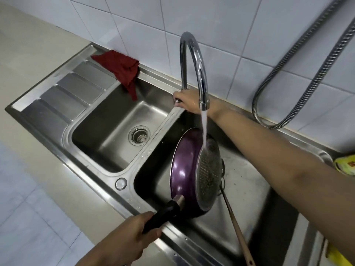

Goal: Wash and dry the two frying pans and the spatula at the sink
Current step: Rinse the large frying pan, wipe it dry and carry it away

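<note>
A purple frying pan point(184, 166) stands tilted on its edge in the right sink basin point(247, 181), its dotted metal base turned to the right. My left hand point(132, 239) grips its black handle at the front rim. Water from the curved chrome tap point(194, 60) runs onto the pan's base. My right hand point(187, 100) reaches across and holds the tap's handle at the back of the sink. The spatula point(236, 225), with a long wooden handle, lies in the right basin behind the pan; its head is mostly hidden. No other pan is in view.
The left basin point(107, 120) holds nothing, and its drain shows. A dark red cloth point(121, 68) hangs over the sink's back edge by the ribbed drainboard point(69, 93). A metal hose point(299, 60) loops on the tiled wall. A yellow packet point(345, 165) sits at the right.
</note>
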Available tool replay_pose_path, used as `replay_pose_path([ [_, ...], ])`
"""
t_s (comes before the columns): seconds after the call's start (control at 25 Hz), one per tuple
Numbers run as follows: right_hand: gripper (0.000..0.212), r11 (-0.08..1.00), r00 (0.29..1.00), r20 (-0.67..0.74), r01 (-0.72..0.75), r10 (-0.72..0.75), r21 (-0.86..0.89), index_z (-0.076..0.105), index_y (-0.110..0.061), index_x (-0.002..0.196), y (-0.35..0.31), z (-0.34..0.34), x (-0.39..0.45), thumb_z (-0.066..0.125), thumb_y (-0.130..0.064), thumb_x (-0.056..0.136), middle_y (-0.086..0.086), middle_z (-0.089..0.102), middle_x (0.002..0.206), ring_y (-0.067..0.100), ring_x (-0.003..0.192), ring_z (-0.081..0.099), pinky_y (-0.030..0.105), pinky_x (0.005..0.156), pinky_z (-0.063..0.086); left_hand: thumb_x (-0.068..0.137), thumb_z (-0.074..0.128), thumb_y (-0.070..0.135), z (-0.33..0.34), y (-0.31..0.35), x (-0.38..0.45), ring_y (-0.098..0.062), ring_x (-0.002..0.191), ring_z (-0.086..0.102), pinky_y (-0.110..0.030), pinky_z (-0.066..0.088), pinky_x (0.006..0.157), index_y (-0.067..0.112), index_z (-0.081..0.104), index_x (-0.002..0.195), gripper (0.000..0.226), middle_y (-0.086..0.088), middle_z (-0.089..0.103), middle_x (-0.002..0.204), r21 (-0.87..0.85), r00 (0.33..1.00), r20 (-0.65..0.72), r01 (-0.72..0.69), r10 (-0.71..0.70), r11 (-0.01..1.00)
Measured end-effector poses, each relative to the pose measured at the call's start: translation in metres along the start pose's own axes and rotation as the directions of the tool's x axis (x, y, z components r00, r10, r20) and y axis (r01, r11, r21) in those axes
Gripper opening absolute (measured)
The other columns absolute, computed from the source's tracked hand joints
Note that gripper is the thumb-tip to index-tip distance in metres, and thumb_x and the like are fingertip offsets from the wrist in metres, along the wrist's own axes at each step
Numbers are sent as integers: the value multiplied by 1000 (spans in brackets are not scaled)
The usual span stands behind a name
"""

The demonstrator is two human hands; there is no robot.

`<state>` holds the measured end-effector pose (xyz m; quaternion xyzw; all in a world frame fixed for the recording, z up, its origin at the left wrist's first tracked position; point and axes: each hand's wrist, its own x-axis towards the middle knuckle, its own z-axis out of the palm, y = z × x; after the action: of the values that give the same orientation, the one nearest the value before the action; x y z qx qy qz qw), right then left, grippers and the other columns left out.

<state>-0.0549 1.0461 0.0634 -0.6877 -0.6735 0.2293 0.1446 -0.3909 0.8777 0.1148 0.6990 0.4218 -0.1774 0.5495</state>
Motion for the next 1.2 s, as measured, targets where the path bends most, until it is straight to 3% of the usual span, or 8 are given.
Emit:
replay_pose_path([
  [0.2,21,968,971,-205,-69,120,239,53,-17,101,22,-1,3,55,-34,89,10,68,89,29,83,66,48,81,53,93,59,31,0,3,0,6,60,55,-10,36,55,35,50,76,19,33,55,60,188,998,-66,7,5,982],
  [0.32,14,959,935,-271,-167,227,228,53,-12,103,5,-3,-25,53,-18,90,15,65,98,32,88,63,44,77,52,93,59,29,-3,7,-2,7,56,54,-12,36,52,32,46,76,21,29,56,58,280,995,-94,8,19,960],
  [0.44,30,897,773,-455,-375,443,235,52,-11,116,-11,15,-96,55,-29,91,8,55,117,24,104,53,37,85,45,92,56,28,-6,6,-2,2,56,53,-17,37,51,36,42,76,23,13,51,59,421,985,-143,-26,95,907],
  [0.6,71,410,475,-90,-632,876,657,44,-11,129,-27,56,-227,59,-59,79,7,49,128,26,115,52,44,97,46,90,50,26,0,6,0,-18,79,63,-27,34,58,29,41,90,9,6,54,78,632,957,-230,10,174,775],
  [0.76,32,-107,423,223,-281,878,954,46,-6,117,-50,85,-312,55,-8,86,15,59,116,26,93,62,33,64,60,83,61,23,9,-3,1,-20,67,59,-25,32,50,22,39,90,22,6,50,71,636,959,-237,31,157,771],
  [0.88,35,-117,398,138,-75,907,990,44,-7,116,-73,93,-353,47,8,85,11,59,106,22,88,60,23,55,57,76,71,11,7,-7,8,-19,42,49,-27,40,42,4,50,96,30,-4,51,55,67,998,-8,69,-69,995],
  [0.96,38,-77,355,82,-28,931,997,47,-9,116,-81,97,-373,48,9,82,11,62,103,19,84,61,25,57,54,76,78,25,9,-1,10,-22,39,45,-27,41,39,2,54,99,41,-9,51,57,-213,967,207,191,-147,958],
  [1.2,45,-141,374,70,165,925,976,56,-14,118,-102,115,-411,47,12,82,13,68,109,23,94,65,30,68,56,80,64,60,32,32,13,-16,41,39,-24,34,41,15,50,76,48,-4,44,59,-245,843,519,305,-141,920],
])
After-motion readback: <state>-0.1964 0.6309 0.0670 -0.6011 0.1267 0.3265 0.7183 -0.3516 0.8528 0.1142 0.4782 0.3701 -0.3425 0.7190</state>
